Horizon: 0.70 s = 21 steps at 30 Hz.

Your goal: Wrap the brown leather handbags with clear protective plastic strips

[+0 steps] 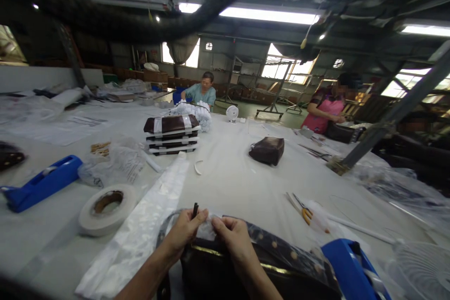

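Observation:
A dark brown leather bag (207, 274) with a gold zipper (207, 251) lies in front of me at the bottom of the head view. Above its top edge, my left hand (184, 232) is closed in a pinch, and the end of a narrow dark strap (195, 210) sticks up from its fingers. My right hand (234, 236) is also closed, thumb and fingers pinching a piece of clear plastic film (206, 228) that bridges the gap between the hands. More clear plastic covers a dark, studded strip (277, 246) along the bag's right side.
White sheeting (140, 225), a tape roll (105, 208) and a blue tape dispenser (45, 183) lie left. Yellow-handled scissors (305, 213), another blue dispenser (353, 269) and a white fan (422, 267) are right. Stacked wrapped bags (172, 133) and a brown bag (267, 151) stand ahead. Two people work beyond.

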Each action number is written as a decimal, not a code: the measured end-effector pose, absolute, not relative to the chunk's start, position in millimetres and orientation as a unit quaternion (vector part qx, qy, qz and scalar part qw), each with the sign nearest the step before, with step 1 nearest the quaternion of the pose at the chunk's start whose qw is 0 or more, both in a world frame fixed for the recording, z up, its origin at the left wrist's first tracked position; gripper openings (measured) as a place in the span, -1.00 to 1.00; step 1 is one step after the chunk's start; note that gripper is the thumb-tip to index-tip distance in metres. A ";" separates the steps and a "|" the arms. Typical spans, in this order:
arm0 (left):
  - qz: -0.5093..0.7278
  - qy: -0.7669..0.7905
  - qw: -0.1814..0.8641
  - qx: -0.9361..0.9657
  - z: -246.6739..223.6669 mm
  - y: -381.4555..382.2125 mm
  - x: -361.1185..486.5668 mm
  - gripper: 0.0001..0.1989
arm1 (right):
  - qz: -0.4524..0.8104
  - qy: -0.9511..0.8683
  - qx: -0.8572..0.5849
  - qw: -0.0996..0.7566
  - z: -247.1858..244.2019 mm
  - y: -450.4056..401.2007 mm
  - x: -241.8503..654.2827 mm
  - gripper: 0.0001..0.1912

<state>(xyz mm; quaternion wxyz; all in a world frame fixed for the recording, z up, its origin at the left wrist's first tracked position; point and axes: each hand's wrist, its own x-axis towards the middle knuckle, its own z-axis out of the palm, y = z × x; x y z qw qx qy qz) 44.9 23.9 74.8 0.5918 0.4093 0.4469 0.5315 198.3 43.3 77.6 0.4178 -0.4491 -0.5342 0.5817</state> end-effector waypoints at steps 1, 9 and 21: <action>0.522 0.453 0.595 0.411 74.7 23.7 44.2 -0.49 | 0.582 -0.526 -0.451 0.425 75.1 43.8 197.6 -0.43; 0.512 0.473 0.563 0.443 80.9 22.6 46.7 -0.43 | 0.577 -0.523 -0.458 0.429 65.9 44.5 196.5 -0.39; 0.569 0.396 0.586 0.419 64.4 22.3 40.3 -0.48 | 0.602 -0.355 -0.454 0.553 72.9 45.3 194.1 -0.47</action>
